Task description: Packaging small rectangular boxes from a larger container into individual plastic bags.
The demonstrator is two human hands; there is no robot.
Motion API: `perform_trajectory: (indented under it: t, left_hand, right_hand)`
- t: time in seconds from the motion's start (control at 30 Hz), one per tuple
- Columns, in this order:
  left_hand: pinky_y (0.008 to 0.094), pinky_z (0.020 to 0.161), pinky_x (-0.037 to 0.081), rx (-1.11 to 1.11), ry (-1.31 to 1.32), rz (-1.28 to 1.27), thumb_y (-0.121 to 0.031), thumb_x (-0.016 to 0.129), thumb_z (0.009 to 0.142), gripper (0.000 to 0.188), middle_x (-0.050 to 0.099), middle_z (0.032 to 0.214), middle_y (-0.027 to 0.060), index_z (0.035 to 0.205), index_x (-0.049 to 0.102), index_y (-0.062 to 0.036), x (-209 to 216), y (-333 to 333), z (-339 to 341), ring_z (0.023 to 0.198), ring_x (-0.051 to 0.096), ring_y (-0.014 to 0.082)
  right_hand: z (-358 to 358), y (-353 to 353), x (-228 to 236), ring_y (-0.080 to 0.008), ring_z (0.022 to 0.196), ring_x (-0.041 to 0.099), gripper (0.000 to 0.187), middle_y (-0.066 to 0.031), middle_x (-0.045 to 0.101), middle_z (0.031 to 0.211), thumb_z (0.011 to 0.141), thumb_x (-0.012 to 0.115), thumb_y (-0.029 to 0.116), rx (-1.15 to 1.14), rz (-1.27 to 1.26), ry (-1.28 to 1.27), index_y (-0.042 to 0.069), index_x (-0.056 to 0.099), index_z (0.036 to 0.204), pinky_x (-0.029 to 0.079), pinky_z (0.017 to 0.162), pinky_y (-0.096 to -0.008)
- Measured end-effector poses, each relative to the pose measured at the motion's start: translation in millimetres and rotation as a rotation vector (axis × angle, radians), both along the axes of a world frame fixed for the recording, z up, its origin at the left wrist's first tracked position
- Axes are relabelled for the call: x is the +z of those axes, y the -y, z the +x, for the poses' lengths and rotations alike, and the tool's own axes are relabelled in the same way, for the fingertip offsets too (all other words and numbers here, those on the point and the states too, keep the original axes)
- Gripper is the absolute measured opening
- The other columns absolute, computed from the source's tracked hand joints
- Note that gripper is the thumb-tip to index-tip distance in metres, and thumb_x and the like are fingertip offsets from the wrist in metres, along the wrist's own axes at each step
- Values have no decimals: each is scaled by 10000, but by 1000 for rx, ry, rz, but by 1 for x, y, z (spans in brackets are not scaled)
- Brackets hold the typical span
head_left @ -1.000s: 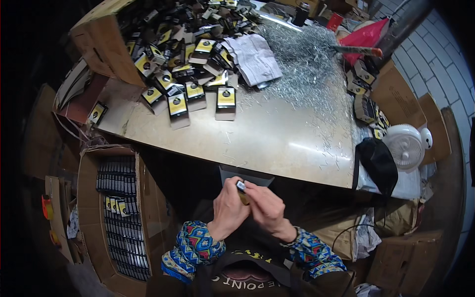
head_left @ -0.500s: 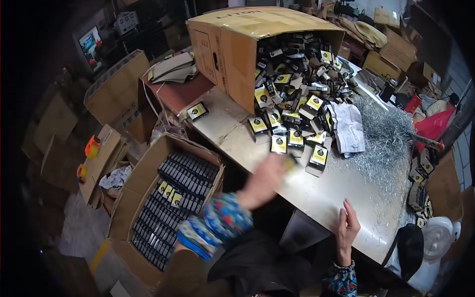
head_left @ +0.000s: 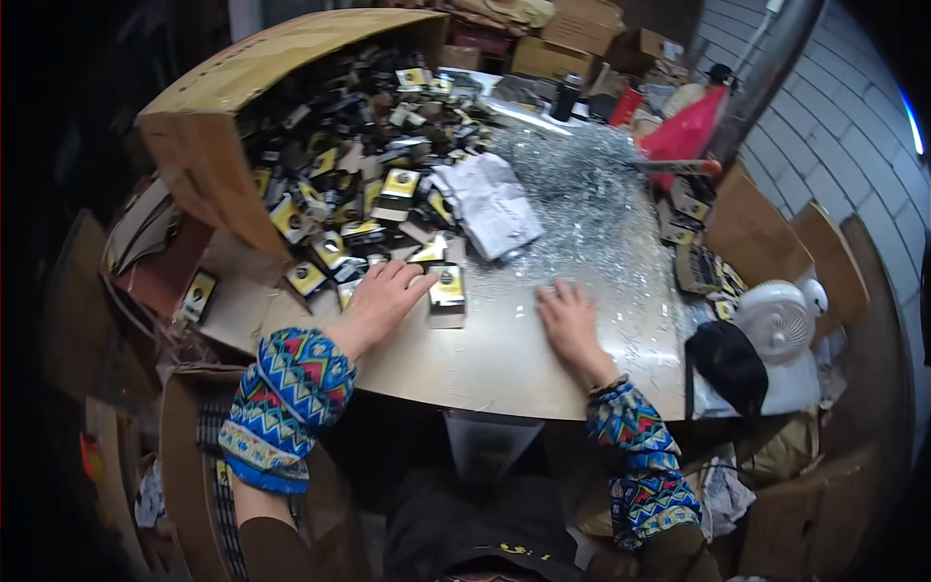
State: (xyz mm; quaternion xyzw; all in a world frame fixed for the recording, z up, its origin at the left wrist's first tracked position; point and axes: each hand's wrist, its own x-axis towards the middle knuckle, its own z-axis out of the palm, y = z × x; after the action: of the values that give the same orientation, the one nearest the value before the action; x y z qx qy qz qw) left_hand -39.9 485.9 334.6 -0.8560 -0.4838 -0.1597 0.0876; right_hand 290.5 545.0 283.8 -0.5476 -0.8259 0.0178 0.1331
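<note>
My left hand (head_left: 383,299) reaches over the near edge of a heap of small black-and-yellow boxes (head_left: 373,145), fingers stretched and slightly apart. Its thumb side is close to one upright small box (head_left: 447,288) at the front of the heap; whether they touch I cannot tell. Nothing is seen gripped in it. On the bare table top (head_left: 485,359), to the right, my right hand (head_left: 572,325) lies open with its fingers spread and holds nothing. Between and beyond the hands is a crumpled white paper sheet (head_left: 488,206).
A big carton (head_left: 199,165) on its side spills the boxes out. Silvery tangled strands (head_left: 582,184) cover the table's right part. A small white fan (head_left: 776,320) and a black cap-like thing (head_left: 727,369) stand right. Below left, an open carton (head_left: 184,456) holds packed rows.
My view has swung to the right. My left hand, blurred by a yellow thing at the table edge before, is now at the heap. My right hand has moved farther in and lies on the table.
</note>
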Motion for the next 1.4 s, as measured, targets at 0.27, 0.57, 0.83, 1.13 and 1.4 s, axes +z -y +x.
perform_trajectory:
  t: [0.27, 0.57, 0.83, 1.13, 1.4]
  left_hand:
    - [425, 945, 416, -217, -238, -176, -180, 741, 679, 527, 517, 1251, 128, 1164, 541, -126, 16, -53, 64, 1153, 503, 308]
    - [422, 755, 504, 108, 223, -372, -304, 724, 788, 489, 618, 975, 210, 1077, 489, 14, 32, -2, 84, 849, 628, 344]
    - [330, 773, 564, 267, 1867, -1030, -279, 423, 1051, 319, 622, 1075, 33, 1316, 476, -109, -7, 126, 69, 957, 633, 136]
    - [264, 674, 521, 724, 1753, -1219, -116, 617, 936, 232, 633, 993, 42, 1163, 586, -82, -146, 249, 104, 890, 619, 133]
    - [205, 661, 457, 704, 1989, -1315, -93, 645, 911, 160, 636, 943, 2, 1061, 593, -69, -134, 246, 161, 846, 592, 80]
  right_hand:
    - [72, 37, 6, -463, 1379, 297, 422, -198, 378, 1487, 979, 531, 370, 83, -93, -69, 216, 531, 1372, 213, 1064, -702]
    - [33, 40, -4, -383, 1421, 282, 502, -236, 368, 1483, 1017, 441, 338, 252, 2, -79, 31, 405, 1412, 222, 1156, -543]
    - [31, 18, -4, -360, 1414, 322, 460, -234, 391, 1479, 1027, 445, 301, 241, -51, -177, 16, 460, 1388, 244, 1159, -490]
    - [-21, 36, -4, -399, 1403, 316, 511, -255, 383, 1476, 991, 496, 305, 362, -60, -254, -6, 442, 1393, 252, 1160, -468]
    - [-58, 155, -6, -481, 1375, 307, 506, -344, 368, 1424, 970, 513, 178, 316, -18, -231, -159, 391, 1327, 285, 1128, -529]
